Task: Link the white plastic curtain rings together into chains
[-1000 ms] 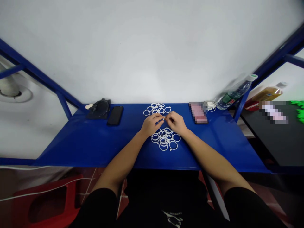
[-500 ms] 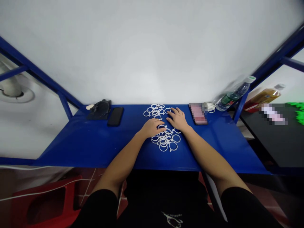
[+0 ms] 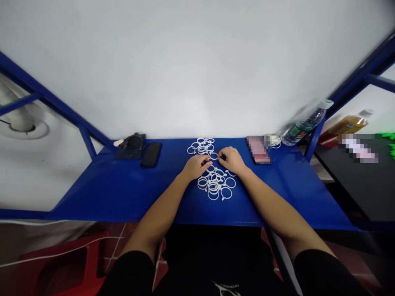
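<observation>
A thin white ring (image 3: 213,159) with a small knob lies between my two hands. My left hand (image 3: 195,166) has its fingers closed at the ring's left edge, where the knob is. My right hand (image 3: 232,159) has curled fingers, and their tips meet the ring's right edge. Below the hands, several white rings (image 3: 212,198) overlap in a loose pile on the blue table (image 3: 123,185). Behind my left hand sits a second cluster of white rings (image 3: 191,150) near the wall. One more ring (image 3: 230,172) is partly covered by my right wrist.
A black phone (image 3: 151,154) and a dark crumpled item (image 3: 132,144) lie at the left. To the right are a blurred pink phone (image 3: 259,150), a white cable (image 3: 274,141) and a clear bottle (image 3: 304,125). Blue frame posts (image 3: 87,142) edge the table.
My right hand has drawn back toward me from the far cluster and its fingers have curled. One ring has come nearer, between both hands. The left fingers have closed at it.
</observation>
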A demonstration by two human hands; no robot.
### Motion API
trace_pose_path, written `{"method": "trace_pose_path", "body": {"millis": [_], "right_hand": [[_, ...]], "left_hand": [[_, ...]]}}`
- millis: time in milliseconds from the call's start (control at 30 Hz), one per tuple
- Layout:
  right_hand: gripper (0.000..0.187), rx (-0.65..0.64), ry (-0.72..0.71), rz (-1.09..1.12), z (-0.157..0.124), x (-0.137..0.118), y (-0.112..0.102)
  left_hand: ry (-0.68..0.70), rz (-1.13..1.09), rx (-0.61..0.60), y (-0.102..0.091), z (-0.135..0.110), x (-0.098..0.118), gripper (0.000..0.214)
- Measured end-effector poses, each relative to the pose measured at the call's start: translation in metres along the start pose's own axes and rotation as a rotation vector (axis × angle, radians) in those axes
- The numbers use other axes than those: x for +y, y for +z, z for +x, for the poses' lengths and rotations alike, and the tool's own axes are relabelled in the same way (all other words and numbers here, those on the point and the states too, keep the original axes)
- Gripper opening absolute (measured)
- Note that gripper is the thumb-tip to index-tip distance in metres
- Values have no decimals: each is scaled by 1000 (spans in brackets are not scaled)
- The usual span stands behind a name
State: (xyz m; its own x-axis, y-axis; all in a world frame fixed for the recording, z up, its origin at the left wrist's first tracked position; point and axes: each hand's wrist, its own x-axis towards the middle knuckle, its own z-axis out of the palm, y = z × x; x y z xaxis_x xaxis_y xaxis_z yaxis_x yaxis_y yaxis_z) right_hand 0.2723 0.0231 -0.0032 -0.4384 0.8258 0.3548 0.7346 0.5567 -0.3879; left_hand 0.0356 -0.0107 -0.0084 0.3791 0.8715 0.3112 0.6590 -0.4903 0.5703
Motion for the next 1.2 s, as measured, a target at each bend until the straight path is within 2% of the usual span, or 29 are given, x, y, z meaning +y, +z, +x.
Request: {"method": "trace_pose_path", "body": {"millis": [133, 200, 367, 433, 600, 733, 833, 933, 1033, 1133, 1200], "right_hand": [[36, -5, -24, -1, -1, -1, 2], [41, -33, -86, -4, -2, 1, 5], [14, -63, -163, 15, -3, 7, 11], [11, -36, -174, 55, -3, 8, 11], [13, 40, -284, 231, -5, 3, 7], [15, 26, -339, 253, -6, -5, 5], [17, 27, -318, 239, -6, -9, 4], [19, 55, -280, 225, -6, -11, 3], [19, 93, -277, 227, -6, -14, 2], [33, 158, -271, 233, -8, -19, 0], [31, 199, -257, 236, -8, -23, -1]], "left_hand": [[2, 28, 11, 2, 0, -1, 26], [8, 46, 10, 3, 0, -2, 25], [0, 58, 18, 4, 1, -4, 30], [-6, 54, 14, 3, 1, -5, 32], [-25, -30, 51, 1, 1, -4, 39], [-23, -127, 160, 2, 3, -8, 29], [-67, -185, 259, 4, 3, -10, 19], [-66, -216, 326, 4, 2, -6, 18], [-5, -213, 354, 2, 2, 2, 17], [42, -194, 359, -1, 2, 7, 15], [65, -175, 356, -3, 1, 9, 15]]}}
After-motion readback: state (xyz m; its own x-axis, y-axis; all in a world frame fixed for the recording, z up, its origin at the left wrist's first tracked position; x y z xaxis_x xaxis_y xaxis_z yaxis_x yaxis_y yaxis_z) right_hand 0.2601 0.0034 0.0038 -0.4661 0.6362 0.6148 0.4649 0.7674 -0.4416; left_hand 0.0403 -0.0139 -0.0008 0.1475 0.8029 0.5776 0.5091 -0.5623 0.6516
